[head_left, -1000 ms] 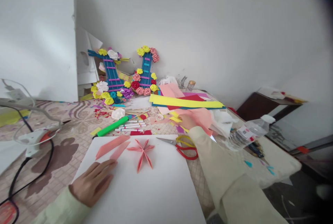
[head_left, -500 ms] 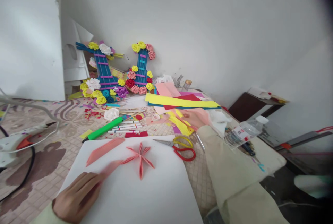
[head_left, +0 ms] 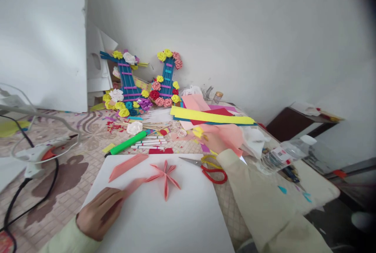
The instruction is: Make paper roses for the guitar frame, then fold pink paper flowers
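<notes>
My left hand (head_left: 101, 212) rests on the white board (head_left: 176, 227), its fingers closed on a pink paper strip (head_left: 135, 186). The strip's far end reaches a pink folded-paper star (head_left: 165, 176) lying on the board. Farther back, my right hand (head_left: 214, 141) pinches a crumpled piece of yellow paper (head_left: 198, 131) beside a large pink sheet (head_left: 230, 133). Scissors (head_left: 210, 167) with red and yellow handles lie at the board's right edge, below my right forearm. Another folded pink strip (head_left: 128, 167) sits at the board's upper left.
A green tube (head_left: 128, 143) and several markers (head_left: 149, 142) lie behind the board. Two flower-decorated blue paper pieces (head_left: 129, 78) lean near the wall. A plastic bottle (head_left: 289, 154) lies at the right. A glue gun (head_left: 44, 153) and cables are at the left.
My right hand has drawn slightly back and left with the yellow paper at its fingertips. The view has turned a little left. My left hand keeps its hold on the pink strip.
</notes>
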`<action>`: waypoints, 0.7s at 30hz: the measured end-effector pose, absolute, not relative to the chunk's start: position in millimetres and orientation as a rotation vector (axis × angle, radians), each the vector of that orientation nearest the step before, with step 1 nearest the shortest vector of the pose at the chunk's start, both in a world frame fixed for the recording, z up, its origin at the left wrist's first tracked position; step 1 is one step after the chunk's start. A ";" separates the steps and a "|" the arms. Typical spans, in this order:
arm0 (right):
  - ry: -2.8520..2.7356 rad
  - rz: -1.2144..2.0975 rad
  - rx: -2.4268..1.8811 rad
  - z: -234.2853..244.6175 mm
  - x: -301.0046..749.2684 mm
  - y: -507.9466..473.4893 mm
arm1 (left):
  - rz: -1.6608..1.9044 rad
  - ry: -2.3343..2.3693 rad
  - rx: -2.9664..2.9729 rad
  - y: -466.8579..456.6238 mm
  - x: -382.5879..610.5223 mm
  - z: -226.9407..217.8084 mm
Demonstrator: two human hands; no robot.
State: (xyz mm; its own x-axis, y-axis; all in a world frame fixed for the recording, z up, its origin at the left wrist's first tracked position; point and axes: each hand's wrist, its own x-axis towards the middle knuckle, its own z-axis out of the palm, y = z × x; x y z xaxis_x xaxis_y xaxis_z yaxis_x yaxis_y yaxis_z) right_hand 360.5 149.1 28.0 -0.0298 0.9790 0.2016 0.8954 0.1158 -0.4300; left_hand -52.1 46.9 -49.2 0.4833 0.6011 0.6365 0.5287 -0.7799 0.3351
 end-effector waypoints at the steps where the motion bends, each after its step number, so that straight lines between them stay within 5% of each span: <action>1: -1.997 0.250 -1.808 24.9 356.1 150.0 | 1.182 1.007 2.619 46.8 -52.0 -49.2; 21: -2.139 0.461 -1.602 5.7 306.3 224.4 | 1.136 1.040 2.519 43.6 -50.2 -32.9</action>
